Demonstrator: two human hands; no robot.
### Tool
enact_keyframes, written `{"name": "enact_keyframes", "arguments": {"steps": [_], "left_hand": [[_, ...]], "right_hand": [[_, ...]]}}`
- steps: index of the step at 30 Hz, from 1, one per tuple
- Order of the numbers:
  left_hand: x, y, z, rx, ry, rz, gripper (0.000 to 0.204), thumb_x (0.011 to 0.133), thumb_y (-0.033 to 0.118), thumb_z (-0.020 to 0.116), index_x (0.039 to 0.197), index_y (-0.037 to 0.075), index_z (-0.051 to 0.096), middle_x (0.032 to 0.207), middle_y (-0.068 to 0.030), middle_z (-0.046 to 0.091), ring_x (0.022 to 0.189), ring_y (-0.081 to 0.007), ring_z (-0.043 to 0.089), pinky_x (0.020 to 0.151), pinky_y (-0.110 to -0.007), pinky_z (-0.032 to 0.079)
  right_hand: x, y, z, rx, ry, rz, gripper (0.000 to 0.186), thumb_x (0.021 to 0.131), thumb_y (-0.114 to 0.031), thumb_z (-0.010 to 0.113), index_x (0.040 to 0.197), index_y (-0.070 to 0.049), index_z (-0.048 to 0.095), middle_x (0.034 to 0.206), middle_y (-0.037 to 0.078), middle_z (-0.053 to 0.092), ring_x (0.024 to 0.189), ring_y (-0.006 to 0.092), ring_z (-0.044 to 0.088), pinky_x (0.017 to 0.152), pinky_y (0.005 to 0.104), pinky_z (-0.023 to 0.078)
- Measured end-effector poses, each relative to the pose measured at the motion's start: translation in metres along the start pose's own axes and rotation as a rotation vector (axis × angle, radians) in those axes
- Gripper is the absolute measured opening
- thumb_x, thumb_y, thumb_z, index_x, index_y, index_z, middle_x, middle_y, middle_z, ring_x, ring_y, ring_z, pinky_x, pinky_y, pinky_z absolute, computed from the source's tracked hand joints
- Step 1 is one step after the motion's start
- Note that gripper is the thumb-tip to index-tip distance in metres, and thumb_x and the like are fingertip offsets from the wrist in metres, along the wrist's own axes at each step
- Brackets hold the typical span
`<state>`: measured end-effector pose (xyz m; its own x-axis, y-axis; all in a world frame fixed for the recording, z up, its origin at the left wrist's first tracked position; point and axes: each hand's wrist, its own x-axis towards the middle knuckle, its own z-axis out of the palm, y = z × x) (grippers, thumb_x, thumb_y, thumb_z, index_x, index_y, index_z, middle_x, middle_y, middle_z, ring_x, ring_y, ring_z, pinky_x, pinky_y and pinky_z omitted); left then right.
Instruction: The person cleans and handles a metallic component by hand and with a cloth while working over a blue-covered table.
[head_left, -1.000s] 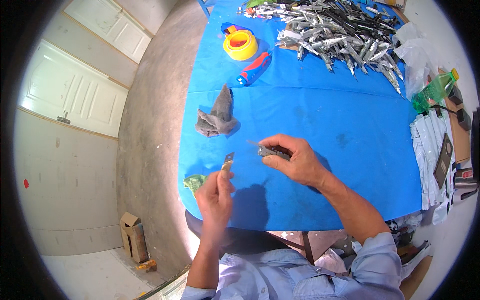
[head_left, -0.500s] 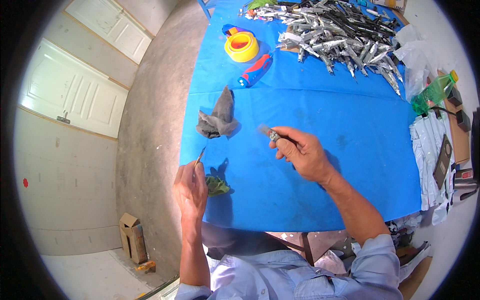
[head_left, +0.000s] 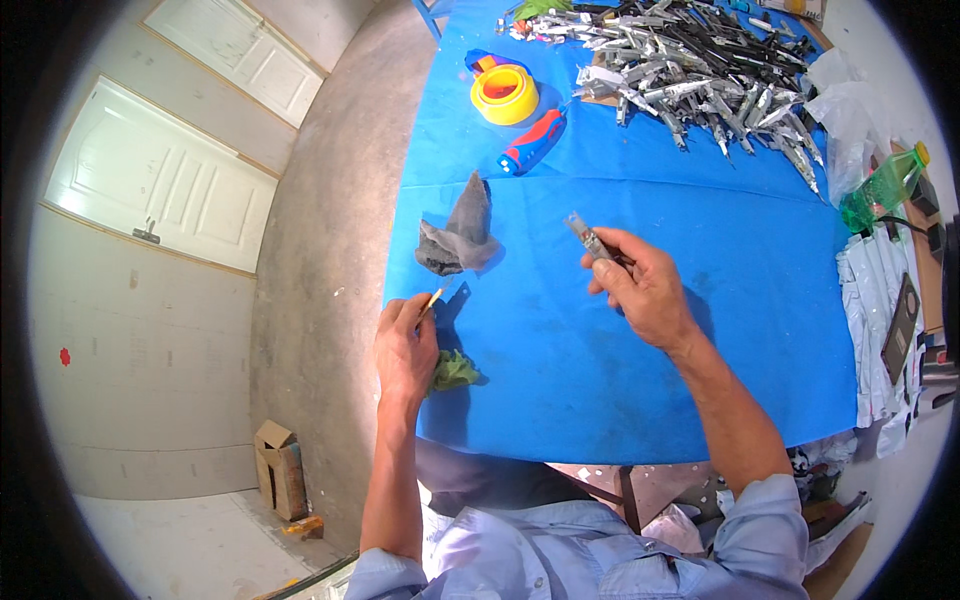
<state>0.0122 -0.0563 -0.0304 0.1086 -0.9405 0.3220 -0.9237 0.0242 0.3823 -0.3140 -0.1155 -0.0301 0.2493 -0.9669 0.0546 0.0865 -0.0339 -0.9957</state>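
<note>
Small metal piece, and we now see it turned tip-forward from its crosswise pose a second ago, pinched in the right hand's closed grip above the tabletop! The left hand, closed on a slim blade-like piece, slides nearer the grey cloth; we have both pieces well apart.

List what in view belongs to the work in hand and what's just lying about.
Likely belongs:
Left hand: thin strip
Right hand: small grey piece
Silvery pile, perhaps

Seemingly lying about:
Yellow roll
Red-and-blue tool
Green bottle
</note>
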Motion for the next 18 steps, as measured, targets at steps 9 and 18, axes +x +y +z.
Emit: {"name": "enact_keyframes", "arguments": {"steps": [9,18], "left_hand": [[0.018,-0.024,0.004,-0.067,-0.032,0.003,0.019,0.092,0.008,0.077,0.11,0.006,0.076,0.105,-0.0168,0.073,0.093,-0.035,0.073,0.082,-0.043,0.058],[0.003,-0.003,-0.014,0.019,0.107,0.147,0.028,0.092,0.012,0.082,0.118,0.002,0.074,0.114,-0.0159,0.074,0.098,-0.0289,0.074,0.087,-0.038,0.059]], "right_hand": [[0.011,0.012,-0.011,0.735,0.003,0.206,0.035,0.109,-0.022,0.063,0.138,-0.004,0.057,0.122,0.012,0.069,0.11,0.0236,0.072,0.093,0.0412,0.064],[0.011,0.009,-0.01,0.709,0.026,0.257,0.028,0.109,-0.021,0.064,0.131,-0.004,0.059,0.127,0.015,0.069,0.112,0.0244,0.072,0.092,0.0402,0.064]]}}
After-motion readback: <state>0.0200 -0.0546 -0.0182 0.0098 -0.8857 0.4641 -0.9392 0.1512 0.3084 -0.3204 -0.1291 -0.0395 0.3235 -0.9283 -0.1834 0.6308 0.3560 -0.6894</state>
